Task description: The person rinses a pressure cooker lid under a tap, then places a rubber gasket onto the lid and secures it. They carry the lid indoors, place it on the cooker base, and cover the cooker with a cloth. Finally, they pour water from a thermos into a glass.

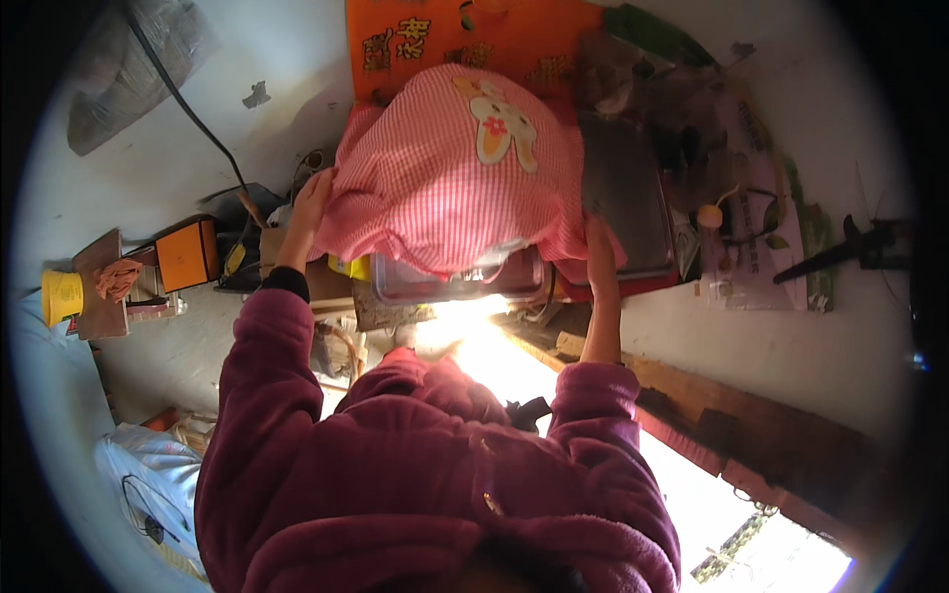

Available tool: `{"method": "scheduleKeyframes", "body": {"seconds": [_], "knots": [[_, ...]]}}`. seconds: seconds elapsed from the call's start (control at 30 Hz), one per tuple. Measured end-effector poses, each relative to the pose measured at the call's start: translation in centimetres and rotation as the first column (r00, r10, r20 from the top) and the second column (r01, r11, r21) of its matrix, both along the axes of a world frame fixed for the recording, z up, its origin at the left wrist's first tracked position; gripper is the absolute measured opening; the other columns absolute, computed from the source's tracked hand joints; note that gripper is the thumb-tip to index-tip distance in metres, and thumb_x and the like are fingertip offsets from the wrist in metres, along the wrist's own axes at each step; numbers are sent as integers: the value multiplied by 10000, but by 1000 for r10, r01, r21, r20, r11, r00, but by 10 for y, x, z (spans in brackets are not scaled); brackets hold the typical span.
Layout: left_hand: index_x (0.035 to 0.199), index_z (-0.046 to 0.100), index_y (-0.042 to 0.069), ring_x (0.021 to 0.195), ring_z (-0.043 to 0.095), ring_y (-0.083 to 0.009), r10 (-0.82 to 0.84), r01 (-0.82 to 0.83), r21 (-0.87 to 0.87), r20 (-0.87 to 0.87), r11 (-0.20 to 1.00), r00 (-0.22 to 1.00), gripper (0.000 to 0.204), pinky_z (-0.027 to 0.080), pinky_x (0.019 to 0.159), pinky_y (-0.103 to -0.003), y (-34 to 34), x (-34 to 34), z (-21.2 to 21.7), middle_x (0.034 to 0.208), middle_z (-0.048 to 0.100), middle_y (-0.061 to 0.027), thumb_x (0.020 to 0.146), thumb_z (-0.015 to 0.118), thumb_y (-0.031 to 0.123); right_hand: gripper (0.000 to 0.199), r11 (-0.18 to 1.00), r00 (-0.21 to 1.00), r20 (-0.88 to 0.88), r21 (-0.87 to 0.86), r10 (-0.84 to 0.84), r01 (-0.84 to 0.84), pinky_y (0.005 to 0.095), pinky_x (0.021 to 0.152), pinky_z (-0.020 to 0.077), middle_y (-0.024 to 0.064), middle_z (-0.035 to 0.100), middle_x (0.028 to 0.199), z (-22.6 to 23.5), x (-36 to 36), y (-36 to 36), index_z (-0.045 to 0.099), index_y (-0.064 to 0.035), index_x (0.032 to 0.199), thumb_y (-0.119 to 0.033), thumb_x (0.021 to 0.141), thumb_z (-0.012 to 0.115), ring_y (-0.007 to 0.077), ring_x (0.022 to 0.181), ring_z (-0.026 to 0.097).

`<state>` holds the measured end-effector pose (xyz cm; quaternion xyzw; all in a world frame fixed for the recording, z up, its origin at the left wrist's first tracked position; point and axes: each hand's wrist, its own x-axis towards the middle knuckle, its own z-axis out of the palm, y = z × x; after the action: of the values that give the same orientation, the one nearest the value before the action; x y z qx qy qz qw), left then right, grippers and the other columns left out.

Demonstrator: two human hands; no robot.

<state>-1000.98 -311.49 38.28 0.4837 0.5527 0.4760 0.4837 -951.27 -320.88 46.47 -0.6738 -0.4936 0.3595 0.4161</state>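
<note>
A pink-and-white checked cloth with a white rabbit patch is spread out in front of me, bulging in the middle. At its left edge, my left hand is closed on the fabric. On the opposite edge my right hand grips the cloth, its fingers partly hidden by the folds. Below the cloth's near edge, the rim of a shallow tray shows; the cloth hides most of it. To the right of the cloth lies a dark flat tray, close to my right hand.
An orange printed sheet stands behind the cloth. On the left are an orange box and a yellow tub. A black cable hangs down the left wall. Plastic bags hang at the right, and bright light falls below the tray.
</note>
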Motion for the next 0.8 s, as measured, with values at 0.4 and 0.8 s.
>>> {"method": "scheduleKeyframes", "body": {"seconds": [0.4,0.8], "knots": [[1036,644,-5,815,619,-135,-325,264,-323,-153,909,933,350,472,757,-272,-107,11,58,903,680,-39,768,737,200,457,988,910,-385,41,153,-149,319,810,478,56,613,1057,41,-24,-55,554,-8,1137,-339,850,686,142,912,587],[1421,307,-4,1246,460,-326,142,-156,46,-712,987,688,864,381,1018,-376,-138,0,102,1364,450,-198,763,740,349,369,993,898,-439,-108,-7,-45,315,768,519,104,659,983,92,-11,-91,602,36,1084,-116,767,715,204,837,643]]}}
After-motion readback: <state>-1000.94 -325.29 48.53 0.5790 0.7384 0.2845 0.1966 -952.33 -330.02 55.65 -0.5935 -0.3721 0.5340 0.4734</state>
